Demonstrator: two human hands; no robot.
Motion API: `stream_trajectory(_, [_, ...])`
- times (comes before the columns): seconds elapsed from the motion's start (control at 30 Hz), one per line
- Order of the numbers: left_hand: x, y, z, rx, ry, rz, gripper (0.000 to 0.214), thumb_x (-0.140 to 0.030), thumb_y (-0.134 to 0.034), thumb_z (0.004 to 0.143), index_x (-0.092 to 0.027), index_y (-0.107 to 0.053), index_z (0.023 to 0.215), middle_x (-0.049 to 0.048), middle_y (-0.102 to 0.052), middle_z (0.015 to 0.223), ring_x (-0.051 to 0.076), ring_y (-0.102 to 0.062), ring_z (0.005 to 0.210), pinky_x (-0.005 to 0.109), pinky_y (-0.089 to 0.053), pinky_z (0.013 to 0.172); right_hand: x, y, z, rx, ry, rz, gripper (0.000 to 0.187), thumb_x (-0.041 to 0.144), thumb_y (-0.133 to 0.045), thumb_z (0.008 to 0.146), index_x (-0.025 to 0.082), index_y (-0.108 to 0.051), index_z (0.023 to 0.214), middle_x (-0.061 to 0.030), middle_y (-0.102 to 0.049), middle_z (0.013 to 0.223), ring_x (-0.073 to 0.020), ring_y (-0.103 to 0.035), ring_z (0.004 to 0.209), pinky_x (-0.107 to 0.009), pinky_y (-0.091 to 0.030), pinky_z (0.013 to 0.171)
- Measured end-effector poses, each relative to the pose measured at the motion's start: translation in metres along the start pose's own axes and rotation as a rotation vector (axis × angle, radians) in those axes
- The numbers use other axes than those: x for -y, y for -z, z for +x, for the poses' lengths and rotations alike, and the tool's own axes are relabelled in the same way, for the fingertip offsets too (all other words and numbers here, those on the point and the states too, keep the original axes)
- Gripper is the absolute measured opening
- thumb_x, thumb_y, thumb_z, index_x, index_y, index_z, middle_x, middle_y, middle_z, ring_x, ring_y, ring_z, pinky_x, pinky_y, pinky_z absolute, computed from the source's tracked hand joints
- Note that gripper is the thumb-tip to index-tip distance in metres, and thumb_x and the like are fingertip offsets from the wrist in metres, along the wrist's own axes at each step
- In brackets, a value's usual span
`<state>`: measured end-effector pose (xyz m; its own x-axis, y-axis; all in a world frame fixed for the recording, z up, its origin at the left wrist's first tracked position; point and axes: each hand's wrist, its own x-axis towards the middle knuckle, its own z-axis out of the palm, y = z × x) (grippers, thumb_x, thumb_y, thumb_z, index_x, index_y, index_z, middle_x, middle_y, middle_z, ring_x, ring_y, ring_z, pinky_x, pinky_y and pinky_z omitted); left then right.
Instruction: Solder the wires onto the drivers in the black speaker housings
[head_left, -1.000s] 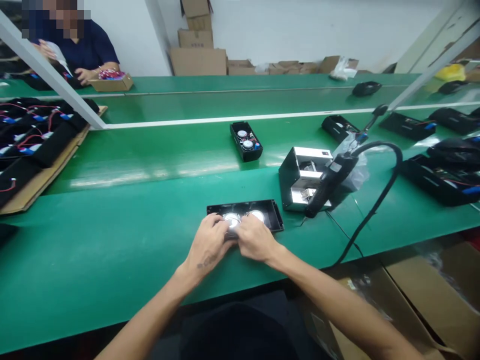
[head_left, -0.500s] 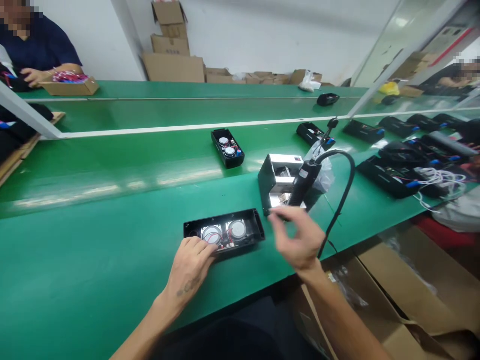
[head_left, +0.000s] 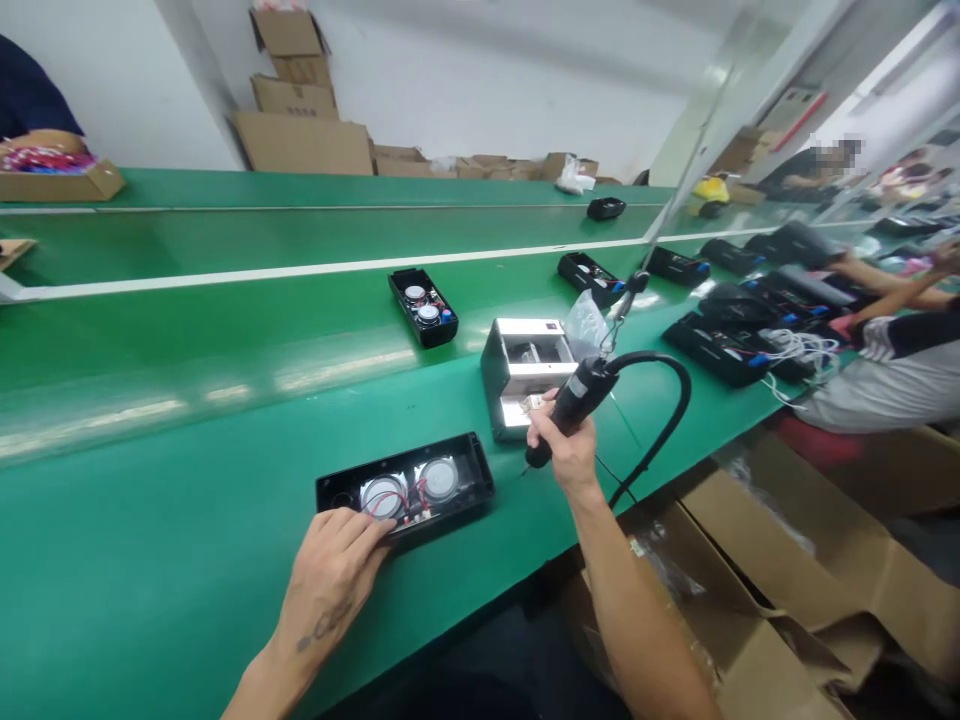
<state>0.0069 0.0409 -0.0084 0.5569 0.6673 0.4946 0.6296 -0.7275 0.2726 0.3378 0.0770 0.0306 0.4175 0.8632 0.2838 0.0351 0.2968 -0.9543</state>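
In my right hand (head_left: 566,445) is a black electric screwdriver (head_left: 576,400), tilted, its thin bit pointing down to the left above the bench. A black cable loops away from its top end, where a hanging cord also meets it. My left hand (head_left: 339,550) grips the near edge of an open black speaker housing (head_left: 480,495). Inside that housing lie two round speakers (head_left: 438,479) with red wires and small white connectors. Right behind the screwdriver stands a metal box-shaped screw feeder (head_left: 517,350) with an open front.
A second open housing (head_left: 424,308) lies on the green bench (head_left: 187,520) farther back. More black housings (head_left: 712,350) and white cables (head_left: 802,350) crowd the right, near a co-worker's arms (head_left: 892,290). Open cardboard boxes (head_left: 810,540) stand below the bench edge at right.
My right hand has closed around the screwdriver and brought it lower and more tilted. My left hand stays on the housing. The whole view has shifted to the right.
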Motion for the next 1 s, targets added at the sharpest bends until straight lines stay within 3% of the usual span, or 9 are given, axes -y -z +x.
stream_trajectory(0.07, [0.004,-0.002,-0.002,0.001,-0.009,-0.003,0.011,-0.018,-0.060,0.099,-0.022,-0.067,0.108,0.0006,-0.072,0.087,0.019,-0.062,0.078,0.036,-0.046,0.078,0.015,0.005,0.006,-0.102,0.045,0.073,0.028,0.032,-0.075,0.085,0.023,-0.054,0.102,0.0111,-0.053,0.055,-0.0102,-0.049,0.044,-0.027,-0.041,0.050])
stream_trajectory(0.17, [0.009,-0.006,-0.001,0.016,0.001,-0.013,0.010,-0.022,-0.062,0.099,-0.023,-0.068,0.107,0.0000,-0.073,0.088,0.018,-0.063,0.079,0.036,-0.046,0.079,0.042,0.012,0.023,-0.304,0.251,0.099,0.032,0.031,-0.073,0.086,0.024,-0.053,0.110,0.0112,-0.053,0.059,-0.0094,-0.049,0.045,-0.027,-0.042,0.050])
stream_trajectory(0.23, [0.010,-0.008,0.002,0.025,0.010,-0.023,0.009,-0.024,-0.063,0.099,-0.024,-0.068,0.106,-0.0003,-0.072,0.087,0.018,-0.063,0.077,0.036,-0.046,0.078,0.054,0.010,0.034,-0.332,0.320,0.026,0.038,0.034,-0.071,0.086,0.026,-0.052,0.118,0.0104,-0.055,0.062,-0.0102,-0.051,0.046,-0.028,-0.045,0.052])
stream_trajectory(0.47, [0.006,-0.008,0.009,0.044,0.021,-0.020,0.010,-0.026,-0.062,0.099,-0.024,-0.070,0.104,-0.0001,-0.072,0.084,0.019,-0.063,0.075,0.035,-0.047,0.073,0.045,-0.012,0.052,-0.154,0.239,-0.151,0.032,0.038,-0.071,0.085,0.024,-0.053,0.107,0.0117,-0.053,0.053,-0.0121,-0.050,0.043,-0.032,-0.048,0.055])
stream_trajectory(0.67, [0.005,-0.005,0.011,0.028,0.012,-0.029,0.012,-0.027,-0.059,0.100,-0.024,-0.071,0.104,0.0006,-0.073,0.084,0.018,-0.062,0.074,0.035,-0.047,0.072,0.050,-0.013,0.050,-0.063,0.098,-0.167,0.042,0.044,-0.076,0.078,0.023,-0.057,0.110,0.0104,-0.052,0.061,-0.0105,-0.051,0.045,-0.030,-0.045,0.048])
stream_trajectory(0.83, [0.002,-0.004,0.013,0.028,0.014,-0.019,0.011,-0.025,-0.060,0.099,-0.024,-0.071,0.100,0.0007,-0.072,0.081,0.018,-0.062,0.072,0.034,-0.047,0.072,0.061,-0.016,0.025,0.051,0.064,0.026,0.037,0.034,-0.075,0.083,0.024,-0.057,0.114,0.0128,-0.048,0.055,-0.0088,-0.045,0.041,-0.027,-0.040,0.045])
stream_trajectory(1.0, [-0.003,-0.002,0.014,0.066,0.059,-0.004,0.012,-0.022,-0.059,0.099,-0.023,-0.071,0.100,0.0021,-0.074,0.084,0.018,-0.063,0.074,0.036,-0.049,0.074,0.068,-0.038,-0.016,0.074,0.124,0.294,0.032,0.030,-0.068,0.091,0.029,-0.051,0.117,0.0135,-0.043,0.055,-0.0083,-0.039,0.037,-0.025,-0.036,0.040])
